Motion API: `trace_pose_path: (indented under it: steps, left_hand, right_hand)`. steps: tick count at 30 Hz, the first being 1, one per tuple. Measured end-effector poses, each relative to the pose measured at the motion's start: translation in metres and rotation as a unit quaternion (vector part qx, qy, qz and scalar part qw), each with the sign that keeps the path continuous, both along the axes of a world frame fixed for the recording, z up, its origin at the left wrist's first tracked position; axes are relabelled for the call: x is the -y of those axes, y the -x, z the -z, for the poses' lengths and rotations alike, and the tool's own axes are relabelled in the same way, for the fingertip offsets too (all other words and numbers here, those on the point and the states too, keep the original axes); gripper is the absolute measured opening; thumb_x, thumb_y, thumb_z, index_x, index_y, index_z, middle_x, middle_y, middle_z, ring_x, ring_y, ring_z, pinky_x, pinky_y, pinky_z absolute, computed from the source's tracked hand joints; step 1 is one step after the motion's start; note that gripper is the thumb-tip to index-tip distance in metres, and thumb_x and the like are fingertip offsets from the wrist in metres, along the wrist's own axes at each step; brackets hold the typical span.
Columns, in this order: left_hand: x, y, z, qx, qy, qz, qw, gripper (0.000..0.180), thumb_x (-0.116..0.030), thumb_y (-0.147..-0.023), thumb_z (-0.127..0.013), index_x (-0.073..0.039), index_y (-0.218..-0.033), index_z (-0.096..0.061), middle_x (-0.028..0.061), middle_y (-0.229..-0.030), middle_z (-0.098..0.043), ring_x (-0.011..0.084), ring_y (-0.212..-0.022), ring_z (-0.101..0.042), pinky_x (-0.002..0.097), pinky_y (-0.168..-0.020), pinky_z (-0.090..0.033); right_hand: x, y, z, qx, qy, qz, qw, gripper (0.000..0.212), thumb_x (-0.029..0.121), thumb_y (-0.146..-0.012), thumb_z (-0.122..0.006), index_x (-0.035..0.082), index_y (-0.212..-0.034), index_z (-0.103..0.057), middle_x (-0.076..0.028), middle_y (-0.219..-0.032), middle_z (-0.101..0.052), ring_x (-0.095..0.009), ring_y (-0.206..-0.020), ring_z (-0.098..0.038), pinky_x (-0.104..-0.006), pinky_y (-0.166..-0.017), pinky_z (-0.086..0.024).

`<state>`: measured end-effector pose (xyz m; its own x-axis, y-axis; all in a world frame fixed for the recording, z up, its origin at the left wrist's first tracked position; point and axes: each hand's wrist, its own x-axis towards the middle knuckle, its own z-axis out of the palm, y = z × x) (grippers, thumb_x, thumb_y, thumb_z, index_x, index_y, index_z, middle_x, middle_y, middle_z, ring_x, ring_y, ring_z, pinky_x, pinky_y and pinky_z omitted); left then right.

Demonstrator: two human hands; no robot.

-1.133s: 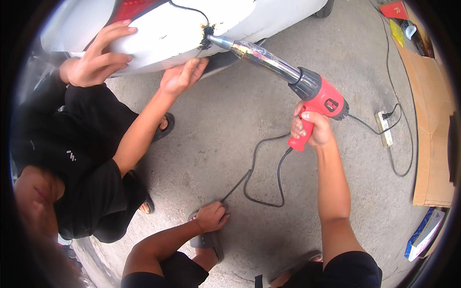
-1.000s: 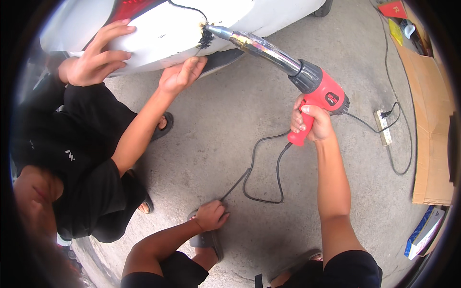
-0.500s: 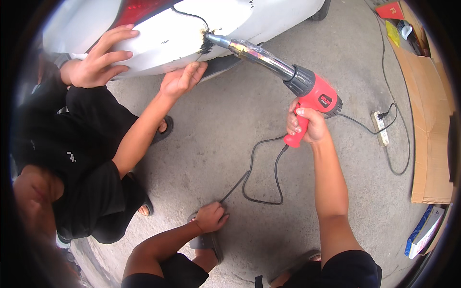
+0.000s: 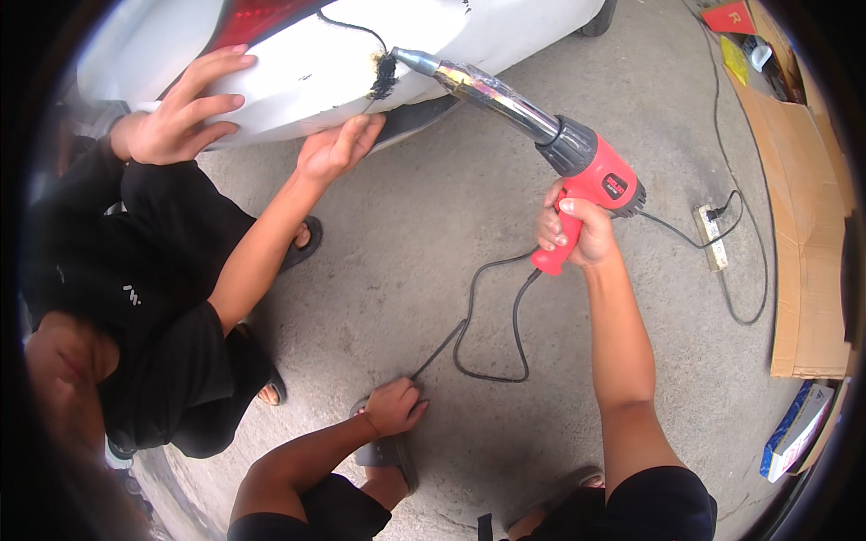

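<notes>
My right hand (image 4: 578, 225) is wrapped round the handle of a red and black heat gun (image 4: 606, 171). Its long, heat-stained metal nozzle (image 4: 492, 93) points up and left, the tip close beside a blackened patch (image 4: 384, 76) on a white car bumper (image 4: 316, 81). A dark wire (image 4: 356, 27) runs over the bumper into the patch. Low in the middle, my left hand (image 4: 395, 408) hangs over my foot, fingers curled round the gun's black cord (image 4: 442, 349); the fingertips are partly hidden.
A crouching person in black (image 4: 135, 288) presses one hand (image 4: 185, 113) on the bumper and has the other hand (image 4: 338, 149) at its lower edge below the patch. On the right lie a power strip (image 4: 712, 239), cardboard (image 4: 803, 225) and a blue and white box (image 4: 796, 431).
The nozzle tip has shifted slightly up and right along the blackened patch. My left hand and the other person's hands keep nearly the same places.
</notes>
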<state>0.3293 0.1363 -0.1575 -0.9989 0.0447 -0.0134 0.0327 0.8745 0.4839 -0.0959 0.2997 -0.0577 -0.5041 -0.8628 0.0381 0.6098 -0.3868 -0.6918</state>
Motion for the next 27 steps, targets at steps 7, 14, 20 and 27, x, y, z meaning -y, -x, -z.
trace_pose_path:
  steps: [7, 14, 20, 27]
  left_hand:
    - [-0.003, 0.003, -0.004, 0.0, 0.01, -0.001, 1.0, 0.024, -0.027, -0.086, -0.073, -0.008, -0.086, -0.058, 0.0099, -0.087, -0.055, 0.0298, -0.075, -0.061, 0.0404, -0.061, -0.052]
    - [0.0, 0.004, -0.007, -0.001, -0.004, -0.008, 1.0, 0.024, -0.027, -0.086, -0.073, -0.009, -0.085, -0.057, 0.009, -0.086, -0.054, 0.0289, -0.075, -0.061, 0.0401, -0.061, -0.052]
    - [-0.005, 0.006, -0.008, -0.004, 0.005, -0.004, 1.0, 0.025, -0.026, -0.084, -0.075, -0.007, -0.085, -0.059, 0.0108, -0.086, -0.056, 0.0309, -0.073, -0.06, 0.041, -0.059, -0.051]
    - [-0.003, 0.004, -0.005, -0.009, 0.006, -0.008, 1.0, 0.024, -0.027, -0.086, -0.073, -0.009, -0.083, -0.056, 0.009, -0.085, -0.053, 0.0286, -0.073, -0.061, 0.0396, -0.06, -0.052]
  right_hand:
    - [0.0, -0.002, 0.007, -0.002, -0.036, 0.011, 0.999, 0.019, 0.018, -0.089, -0.062, 0.004, -0.101, -0.061, -0.007, -0.069, -0.056, -0.013, -0.05, -0.048, -0.0335, -0.051, -0.045]
    - [-0.002, -0.004, 0.012, 0.017, -0.017, -0.005, 1.0, 0.018, 0.018, -0.089, -0.063, 0.004, -0.101, -0.062, -0.007, -0.069, -0.056, -0.013, -0.05, -0.049, -0.0342, -0.051, -0.045]
    - [0.0, -0.002, 0.016, 0.022, -0.013, -0.003, 1.0, 0.017, 0.015, -0.089, -0.062, 0.004, -0.102, -0.061, -0.008, -0.07, -0.057, -0.014, -0.052, -0.05, -0.0345, -0.052, -0.046]
    - [0.001, -0.002, 0.017, 0.017, -0.016, -0.005, 1.0, 0.017, 0.015, -0.09, -0.061, 0.003, -0.101, -0.061, -0.008, -0.071, -0.057, -0.014, -0.053, -0.05, -0.0341, -0.053, -0.046]
